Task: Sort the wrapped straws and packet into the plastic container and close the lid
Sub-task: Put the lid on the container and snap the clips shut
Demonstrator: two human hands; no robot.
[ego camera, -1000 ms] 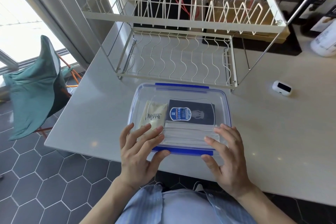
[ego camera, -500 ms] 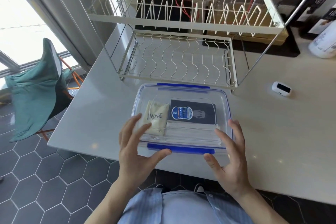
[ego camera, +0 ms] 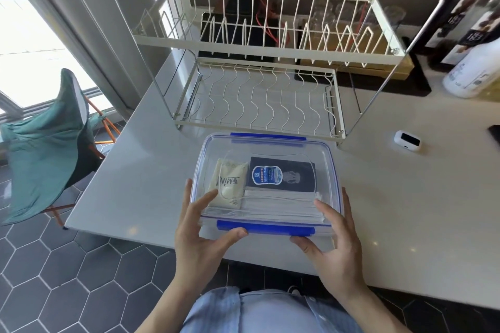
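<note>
Basically done, head view — plastic container (ego camera: 266, 184) sits near the counter (ego camera: 405, 211) edge, lid (ego camera: 270, 149) on, wrapped straws (ego camera: 281, 204) and packet (ego camera: 229, 186) inside. Left hand (ego camera: 201, 235) and right hand (ego camera: 334, 246) grip its near corners, thumbs by the front blue latch (ego camera: 265, 226). Whether it's snapped shut — can't tell.

A: What's cut off at the right of the frame?
B: A white bottle (ego camera: 472, 73) and a dark object (ego camera: 495, 131).
A: The packet's (ego camera: 281, 174) print?
B: Too small to read.
</note>
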